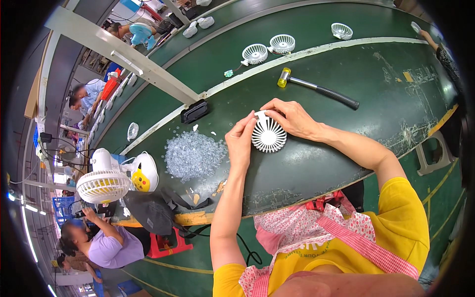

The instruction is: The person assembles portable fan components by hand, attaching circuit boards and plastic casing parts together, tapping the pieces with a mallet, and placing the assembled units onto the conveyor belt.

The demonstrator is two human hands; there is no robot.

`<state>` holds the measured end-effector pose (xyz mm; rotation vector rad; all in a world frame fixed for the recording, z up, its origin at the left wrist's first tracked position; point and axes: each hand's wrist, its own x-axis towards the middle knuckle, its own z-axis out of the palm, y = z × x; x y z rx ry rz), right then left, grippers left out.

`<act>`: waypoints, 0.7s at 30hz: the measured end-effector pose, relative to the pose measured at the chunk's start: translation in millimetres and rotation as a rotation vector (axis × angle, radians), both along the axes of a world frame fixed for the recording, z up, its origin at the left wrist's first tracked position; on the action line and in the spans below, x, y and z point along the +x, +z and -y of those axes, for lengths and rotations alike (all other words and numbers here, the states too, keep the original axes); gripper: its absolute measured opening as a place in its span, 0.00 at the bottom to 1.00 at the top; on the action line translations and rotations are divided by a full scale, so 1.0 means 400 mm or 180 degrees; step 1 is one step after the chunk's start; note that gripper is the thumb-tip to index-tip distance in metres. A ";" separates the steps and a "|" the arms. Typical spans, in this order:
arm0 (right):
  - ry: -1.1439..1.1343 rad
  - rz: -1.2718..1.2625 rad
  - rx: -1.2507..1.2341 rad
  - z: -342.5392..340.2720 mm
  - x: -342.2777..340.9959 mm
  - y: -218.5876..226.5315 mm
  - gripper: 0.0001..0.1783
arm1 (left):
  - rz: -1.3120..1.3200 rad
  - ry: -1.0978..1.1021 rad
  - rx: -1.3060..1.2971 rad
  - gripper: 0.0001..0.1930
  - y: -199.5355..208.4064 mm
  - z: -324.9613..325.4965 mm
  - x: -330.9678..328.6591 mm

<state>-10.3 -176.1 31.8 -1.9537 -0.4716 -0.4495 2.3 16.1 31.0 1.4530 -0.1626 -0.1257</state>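
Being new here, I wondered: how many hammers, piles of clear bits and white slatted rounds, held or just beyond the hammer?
Hammer: 1
Clear pile: 1
Slatted round held by left hand and right hand: 1
Loose rounds: 3
Total: 6

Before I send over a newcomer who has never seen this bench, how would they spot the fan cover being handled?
On the dark green table, look right of the pile of clear plastic bits. There, the left hand and right hand hold a round white slatted fan cover. Similar white covers lie farther back, but this one has both hands on it.
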 end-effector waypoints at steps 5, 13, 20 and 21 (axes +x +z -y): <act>0.0340 -0.0458 0.0134 0.017 -0.002 0.003 0.10 | 0.0050 -0.0003 -0.0267 0.10 -0.016 0.011 -0.009; 0.0744 -0.1213 0.0310 0.018 0.012 0.027 0.09 | -0.0097 -0.0331 -0.0486 0.09 -0.037 -0.004 -0.001; -0.0100 -0.0245 0.1143 0.026 0.186 0.044 0.12 | 0.0512 0.0528 -0.0108 0.19 -0.062 0.025 0.037; -0.0217 -0.0021 0.1213 0.009 0.231 0.049 0.11 | 0.0711 0.0544 -0.0016 0.19 -0.069 0.022 0.041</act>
